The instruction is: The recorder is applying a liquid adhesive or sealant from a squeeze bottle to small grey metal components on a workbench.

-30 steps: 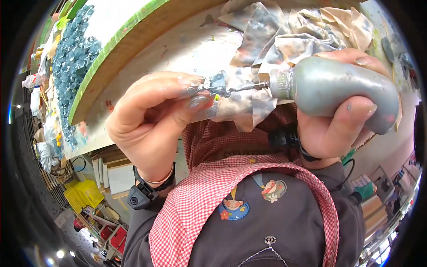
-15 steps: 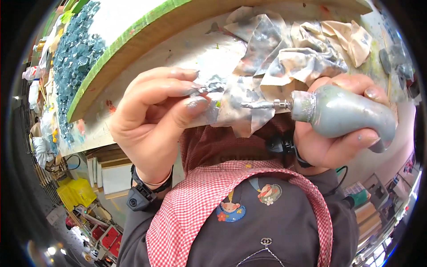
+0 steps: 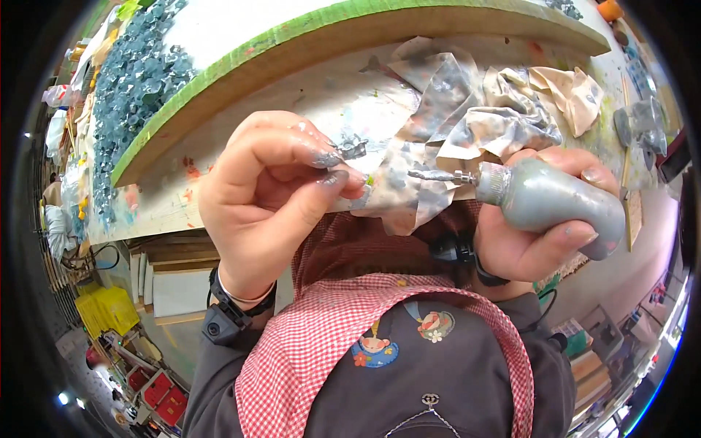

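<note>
My right hand (image 3: pixel 544 244) is wrapped round a grey squeeze bottle (image 3: pixel 558 201) that lies tilted sideways. From its ribbed cap a metal nozzle (image 3: pixel 438 175), smeared with silver-grey paint, points left toward my other hand. The thumb and fingertips of my left hand (image 3: pixel 274 186) are pinched together, with grey paint on the nails. At those fingertips shows a small silver-grey piece (image 3: pixel 353 148), too small to name and partly covered by the fingers. Beneath and behind the nozzle lie crumpled, paint-stained cloths (image 3: pixel 431 95).
A long curved wooden board with a green edge (image 3: pixel 292 36) crosses the paint-marked worktable (image 3: pixel 153 219). Beyond it, at the left, a heap of small blue-grey pieces (image 3: pixel 135 95) is spread out. A yellow crate (image 3: pixel 106 310) stands below at the left.
The left fingers have closed further and moved slightly right and down. The bottle has come a little left, its nozzle still pointing left. The whole view has shifted slightly.
</note>
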Tool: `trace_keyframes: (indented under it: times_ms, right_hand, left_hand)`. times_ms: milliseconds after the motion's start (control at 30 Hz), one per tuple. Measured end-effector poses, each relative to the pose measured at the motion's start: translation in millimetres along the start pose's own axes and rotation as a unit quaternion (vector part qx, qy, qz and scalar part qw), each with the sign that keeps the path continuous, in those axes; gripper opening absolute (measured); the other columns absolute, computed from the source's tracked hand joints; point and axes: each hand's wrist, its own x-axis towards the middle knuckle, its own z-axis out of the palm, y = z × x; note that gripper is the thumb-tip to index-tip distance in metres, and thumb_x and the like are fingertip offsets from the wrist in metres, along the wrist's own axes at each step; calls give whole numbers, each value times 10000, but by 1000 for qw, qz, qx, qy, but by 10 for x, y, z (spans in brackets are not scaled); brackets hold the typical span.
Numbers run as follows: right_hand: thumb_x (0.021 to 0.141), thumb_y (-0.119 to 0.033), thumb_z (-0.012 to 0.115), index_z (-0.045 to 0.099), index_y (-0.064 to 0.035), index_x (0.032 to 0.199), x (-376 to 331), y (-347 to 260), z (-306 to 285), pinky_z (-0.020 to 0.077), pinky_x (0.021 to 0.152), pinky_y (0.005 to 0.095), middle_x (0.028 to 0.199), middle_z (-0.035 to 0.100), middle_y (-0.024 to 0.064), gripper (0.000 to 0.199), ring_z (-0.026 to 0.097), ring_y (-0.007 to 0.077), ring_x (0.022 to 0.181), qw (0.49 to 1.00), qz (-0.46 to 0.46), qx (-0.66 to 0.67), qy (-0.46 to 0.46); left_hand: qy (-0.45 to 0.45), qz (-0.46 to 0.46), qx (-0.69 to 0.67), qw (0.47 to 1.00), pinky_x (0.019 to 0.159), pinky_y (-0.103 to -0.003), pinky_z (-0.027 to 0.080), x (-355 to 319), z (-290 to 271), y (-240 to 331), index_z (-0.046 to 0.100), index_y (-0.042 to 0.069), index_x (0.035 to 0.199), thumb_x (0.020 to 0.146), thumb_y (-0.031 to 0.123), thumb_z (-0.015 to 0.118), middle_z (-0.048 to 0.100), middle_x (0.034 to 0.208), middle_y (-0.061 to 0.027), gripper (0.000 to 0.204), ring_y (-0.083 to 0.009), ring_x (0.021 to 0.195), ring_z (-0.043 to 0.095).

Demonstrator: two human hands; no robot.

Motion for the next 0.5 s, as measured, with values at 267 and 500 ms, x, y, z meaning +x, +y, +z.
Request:
trace_keyframes:
  times_ms: [267, 500]
  right_hand:
    - [840, -442, 449, 403, -45, 1110, -22, 22, -21, 432, 549, 287, 917, 500, 121, 482, 490, 184, 747, 994, 6, 110, -15]
    - [834, -441, 468, 407, -50, 1111, -24, 13, 4, 397, 522, 272, 911, 494, 119, 483, 467, 171, 718, 995, 12, 94, 14]
  left_hand:
    - [-74, 28, 29, 996, 653, -278, 539, 56, -118, 8, 559, -72, 880, 725, -153, 527, 511, 914, -131, 178, -177, 753, 597]
    - [-34, -21, 46, 998, 628, -264, 539, 30, -26, 23, 563, -88, 908, 747, -136, 520, 531, 919, -134, 174, -188, 737, 609]
